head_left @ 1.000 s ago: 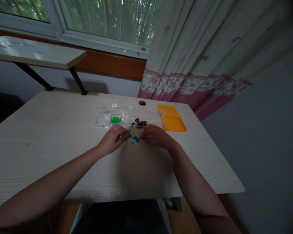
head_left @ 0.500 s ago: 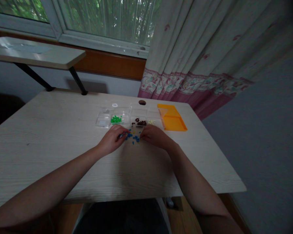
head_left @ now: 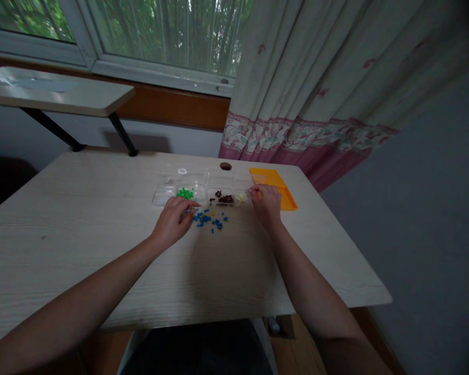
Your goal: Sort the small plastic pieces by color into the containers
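My left hand (head_left: 172,219) is low over the table at the left edge of a loose pile of small blue pieces (head_left: 206,219). Its thumb and fingers are drawn together; what they hold is too small to make out. A few yellow bits lie among the blue ones. My right hand (head_left: 267,204) is over the right end of a clear plastic compartment tray (head_left: 164,191), beside the cream pieces (head_left: 241,198). Its fingertips are pinched, and anything between them cannot be told. Green pieces (head_left: 185,194) and dark brown pieces (head_left: 225,199) lie in other tray compartments.
An orange tray (head_left: 275,177) stands to the right, partly behind my right hand. A round hole (head_left: 225,166) is in the table (head_left: 101,250) near its back edge. A raised shelf (head_left: 62,96) stands at back left, and a curtain (head_left: 273,104) hangs behind.
My right hand has moved from the blue pile up and right to the tray's right end. My left hand has shifted slightly left, uncovering more blue pieces. The view has tilted a little.
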Action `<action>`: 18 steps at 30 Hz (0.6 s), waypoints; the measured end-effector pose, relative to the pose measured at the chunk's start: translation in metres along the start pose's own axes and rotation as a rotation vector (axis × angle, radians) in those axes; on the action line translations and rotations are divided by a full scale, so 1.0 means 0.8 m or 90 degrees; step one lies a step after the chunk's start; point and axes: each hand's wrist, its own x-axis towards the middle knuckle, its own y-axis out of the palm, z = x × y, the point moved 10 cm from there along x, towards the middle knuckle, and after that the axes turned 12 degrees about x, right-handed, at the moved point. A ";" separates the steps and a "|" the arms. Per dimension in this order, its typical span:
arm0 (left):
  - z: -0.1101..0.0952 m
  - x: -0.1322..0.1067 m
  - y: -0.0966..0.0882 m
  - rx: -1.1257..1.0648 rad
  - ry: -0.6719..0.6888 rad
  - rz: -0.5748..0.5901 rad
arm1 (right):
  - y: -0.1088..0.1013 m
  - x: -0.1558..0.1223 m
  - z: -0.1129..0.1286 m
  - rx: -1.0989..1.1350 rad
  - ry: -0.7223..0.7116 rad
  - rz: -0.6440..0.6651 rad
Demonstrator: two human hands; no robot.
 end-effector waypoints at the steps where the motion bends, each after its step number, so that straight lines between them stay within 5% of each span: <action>1: 0.000 0.000 0.000 0.000 0.001 -0.001 | -0.001 0.001 -0.005 -0.009 0.014 -0.003; 10: 0.000 0.001 -0.005 -0.012 0.009 -0.008 | -0.005 0.002 -0.011 0.022 -0.015 -0.027; 14: 0.008 0.002 -0.006 0.014 0.017 -0.002 | -0.016 0.001 0.010 0.063 -0.080 -0.052; 18: 0.010 0.002 0.000 0.070 0.025 0.039 | -0.007 -0.008 0.050 0.140 -0.167 0.028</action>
